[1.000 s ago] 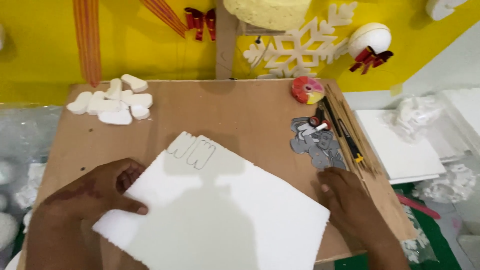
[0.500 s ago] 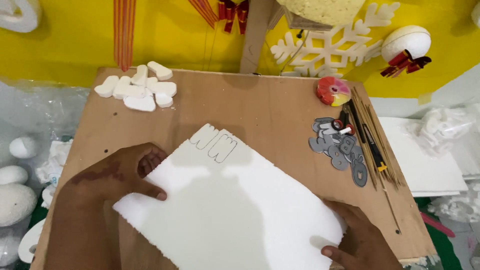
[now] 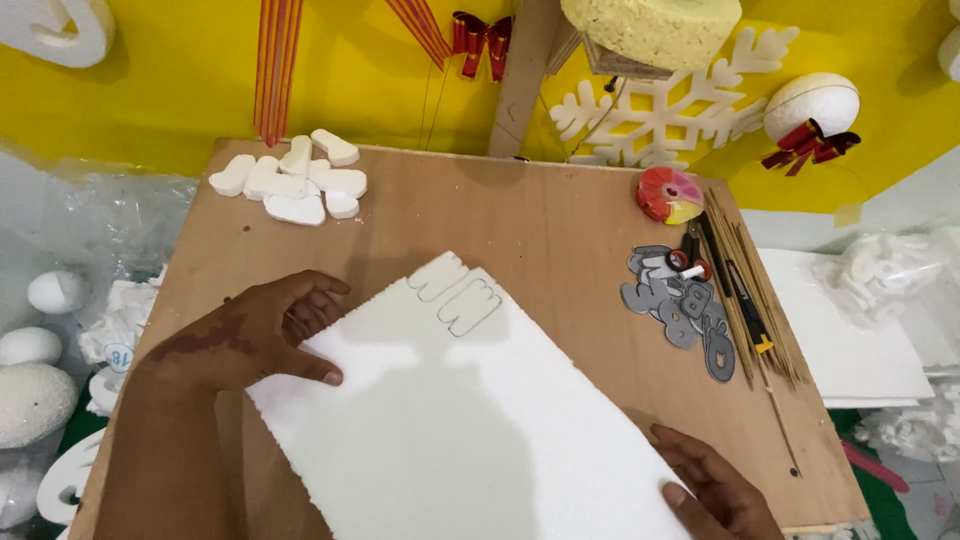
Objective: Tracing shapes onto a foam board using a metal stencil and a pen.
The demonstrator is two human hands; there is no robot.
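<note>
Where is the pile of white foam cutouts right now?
In the head view, the white foam cutouts lie at the wooden board's far left corner, beyond the left hand.

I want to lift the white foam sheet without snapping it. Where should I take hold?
Probably by its two long edges, near the middle. The foam sheet lies flat and angled on the board, with the left hand on its left edge and the right hand at its lower right edge. Avoid the far corner: letter outlines are cut there.
</note>
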